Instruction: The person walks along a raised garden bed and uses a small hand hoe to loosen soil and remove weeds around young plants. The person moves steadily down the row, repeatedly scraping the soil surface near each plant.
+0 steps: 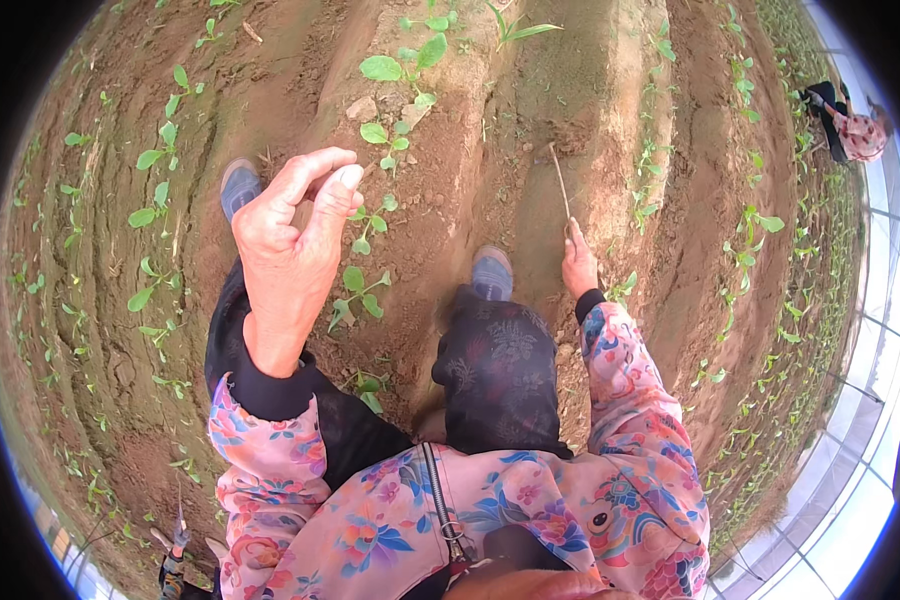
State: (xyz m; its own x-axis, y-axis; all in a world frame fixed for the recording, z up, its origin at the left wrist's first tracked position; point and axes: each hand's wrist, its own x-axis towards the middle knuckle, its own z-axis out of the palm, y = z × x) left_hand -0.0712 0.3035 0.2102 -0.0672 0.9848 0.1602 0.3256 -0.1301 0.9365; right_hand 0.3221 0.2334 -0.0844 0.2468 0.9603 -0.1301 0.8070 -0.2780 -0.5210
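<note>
My left hand [292,232] is raised above a row of leafy green seedlings [375,133]. Its thumb and fingers curl towards each other; whether anything thin is pinched between them is too unclear to tell. My right hand [579,259] grips the near end of a thin wooden handle [560,180], which looks like that of a small hand hoe. The handle's far end reaches the brown soil in the furrow, where the head is blurred. To the right of that furrow grows another row of seedlings [649,169].
My blue shoes [491,276] stand on either side of the middle seedling row. Stones [361,109] and a grassy weed [511,31] lie ahead. More seedling rows [157,217] run left and right. One person [851,127] is at far right, another [172,566] at lower left. Greenhouse sheeting [870,322] borders the right.
</note>
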